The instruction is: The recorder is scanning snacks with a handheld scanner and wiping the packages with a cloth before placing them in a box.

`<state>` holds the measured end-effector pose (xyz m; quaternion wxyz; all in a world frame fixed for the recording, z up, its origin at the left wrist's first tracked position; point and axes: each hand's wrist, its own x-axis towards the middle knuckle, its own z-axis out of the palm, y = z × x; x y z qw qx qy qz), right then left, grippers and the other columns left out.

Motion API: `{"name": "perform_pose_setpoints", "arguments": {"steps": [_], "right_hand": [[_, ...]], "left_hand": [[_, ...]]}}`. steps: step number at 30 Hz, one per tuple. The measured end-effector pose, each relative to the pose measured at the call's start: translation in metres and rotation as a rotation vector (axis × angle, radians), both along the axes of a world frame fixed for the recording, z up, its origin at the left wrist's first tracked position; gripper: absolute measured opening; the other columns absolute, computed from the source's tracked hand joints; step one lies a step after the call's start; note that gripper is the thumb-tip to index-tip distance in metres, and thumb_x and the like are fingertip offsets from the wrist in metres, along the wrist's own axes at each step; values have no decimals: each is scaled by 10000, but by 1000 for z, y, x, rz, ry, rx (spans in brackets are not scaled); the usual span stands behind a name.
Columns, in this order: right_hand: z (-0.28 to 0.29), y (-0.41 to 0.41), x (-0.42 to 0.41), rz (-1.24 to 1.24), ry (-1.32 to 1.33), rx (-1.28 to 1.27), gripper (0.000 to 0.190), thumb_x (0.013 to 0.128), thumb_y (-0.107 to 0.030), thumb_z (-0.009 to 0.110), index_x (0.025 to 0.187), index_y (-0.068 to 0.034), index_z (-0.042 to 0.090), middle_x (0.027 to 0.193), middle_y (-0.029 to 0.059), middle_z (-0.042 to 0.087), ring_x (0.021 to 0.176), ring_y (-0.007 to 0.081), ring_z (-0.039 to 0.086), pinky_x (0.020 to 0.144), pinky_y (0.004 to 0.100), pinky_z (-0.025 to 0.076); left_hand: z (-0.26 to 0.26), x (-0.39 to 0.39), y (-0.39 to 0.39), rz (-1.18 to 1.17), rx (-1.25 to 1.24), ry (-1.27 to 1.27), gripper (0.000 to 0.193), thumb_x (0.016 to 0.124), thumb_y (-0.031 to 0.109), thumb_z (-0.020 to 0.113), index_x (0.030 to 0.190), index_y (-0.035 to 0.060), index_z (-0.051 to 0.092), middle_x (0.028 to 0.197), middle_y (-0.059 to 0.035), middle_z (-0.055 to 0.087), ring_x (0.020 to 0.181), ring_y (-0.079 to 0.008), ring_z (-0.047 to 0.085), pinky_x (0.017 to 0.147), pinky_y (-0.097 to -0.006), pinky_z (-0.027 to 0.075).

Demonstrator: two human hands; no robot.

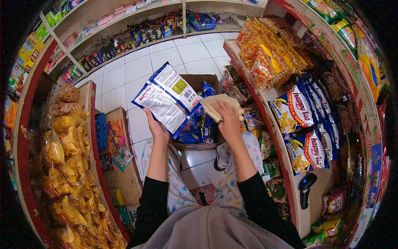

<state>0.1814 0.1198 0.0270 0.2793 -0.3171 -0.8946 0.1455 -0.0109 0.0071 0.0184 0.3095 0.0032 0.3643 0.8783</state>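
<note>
My left hand (158, 128) holds a blue and white tortilla chip bag (169, 99) by its lower left side, with its printed back turned up. A folded beige cloth (211, 107) is in my right hand (229, 119), close to the bag's right edge; whether the cloth touches the bag is hard to tell. Below both hands stands a brown cardboard box (199, 81) between my knees. Inside it lie several blue snack packets (196, 129), partly covered by the bag and the cloth.
On the right shelf stand Happy Tos bags (295, 109), round-snack bags (267, 62) and a black handheld scanner (306, 190). Bagged yellow chips (73, 155) fill the left shelf. Pouches and bottles (152, 32) line the back shelf. White floor tiles (136, 68) show between the shelves.
</note>
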Motion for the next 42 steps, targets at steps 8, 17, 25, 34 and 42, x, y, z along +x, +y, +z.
{"name": "perform_pose_setpoints", "arguments": {"steps": [8,17,25,34,42], "right_hand": [[-3,8,6,61,753,-1001,361,791,-69,573,1122,59,507,1043,108,575,951,125,526,840,243,389],[20,3,16,349,521,-778,412,723,5,568,1133,5,537,1101,94,568,986,159,534,865,250,388],[19,9,21,463,434,-710,393,759,56,507,1141,-31,537,1173,119,534,1101,193,489,939,271,348],[7,2,5,190,587,-698,416,767,74,489,1174,-12,503,1130,115,557,1040,161,512,900,248,361],[-5,11,1,-193,854,-920,366,787,-17,560,1140,54,494,1009,111,590,883,151,560,781,260,432]], "left_hand": [[10,1,-8,-277,92,-33,650,848,553,371,1248,40,389,1209,-103,477,1055,-234,495,892,-330,399],[0,-7,-9,-318,-15,-25,499,848,365,511,1179,-4,446,1092,-124,561,948,-226,571,813,-322,457],[-2,-8,-9,-293,-137,85,529,827,380,547,1142,-37,464,1046,-125,570,900,-212,583,779,-303,467],[6,11,-5,-531,-363,274,460,834,305,567,1115,-48,480,1022,-123,576,895,-184,577,766,-274,461],[1,18,-4,-618,-414,343,475,824,321,579,1115,-42,485,1015,-112,575,892,-174,569,767,-284,454]]}}
